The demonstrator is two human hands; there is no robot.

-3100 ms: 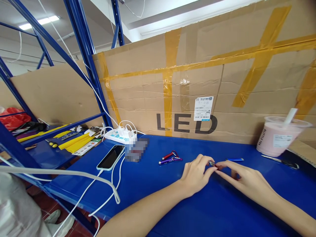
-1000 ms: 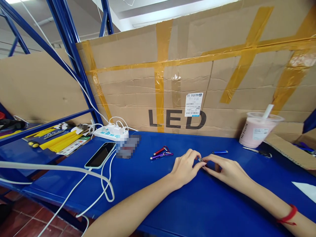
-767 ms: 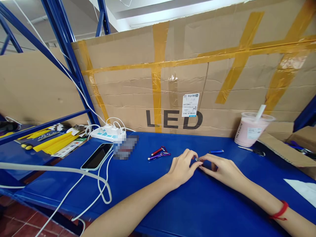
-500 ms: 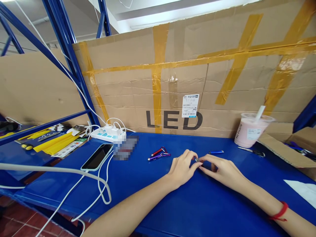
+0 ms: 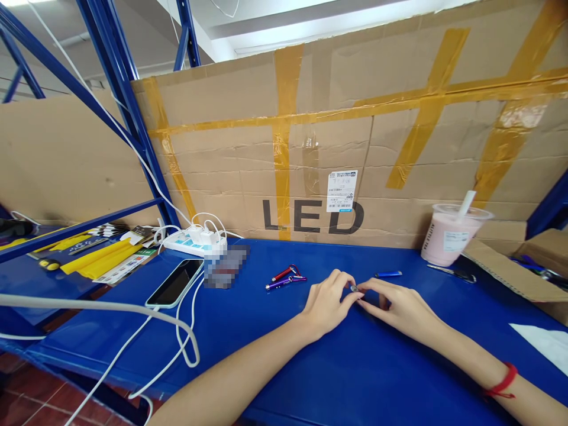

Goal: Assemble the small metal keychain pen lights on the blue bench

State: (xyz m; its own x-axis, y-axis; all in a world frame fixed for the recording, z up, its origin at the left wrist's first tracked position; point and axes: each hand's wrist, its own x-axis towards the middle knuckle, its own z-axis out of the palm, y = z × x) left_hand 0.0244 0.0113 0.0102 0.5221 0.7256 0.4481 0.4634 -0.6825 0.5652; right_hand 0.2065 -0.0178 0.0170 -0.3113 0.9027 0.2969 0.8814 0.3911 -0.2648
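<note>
My left hand [image 5: 327, 302] and my right hand [image 5: 402, 307] meet at the fingertips above the blue table [image 5: 355, 378]. Between them is a small silvery round piece [image 5: 354, 289], mostly covered by the fingers, so its kind is unclear. Both hands pinch at it with thumb and fingers. Just behind my right hand lies a blue metal tube [image 5: 388, 274]. Left of my left hand, a red penlight-like tube with a clip [image 5: 283, 274] and a purple one [image 5: 286, 283] lie side by side.
A pink drink cup with a straw [image 5: 453, 234] stands at the back right by an open cardboard box [image 5: 510, 272]. On the left are a phone [image 5: 174, 284], white cables [image 5: 190, 331] and a power strip [image 5: 190, 241]. A cardboard sheet [image 5: 248, 177] rises behind.
</note>
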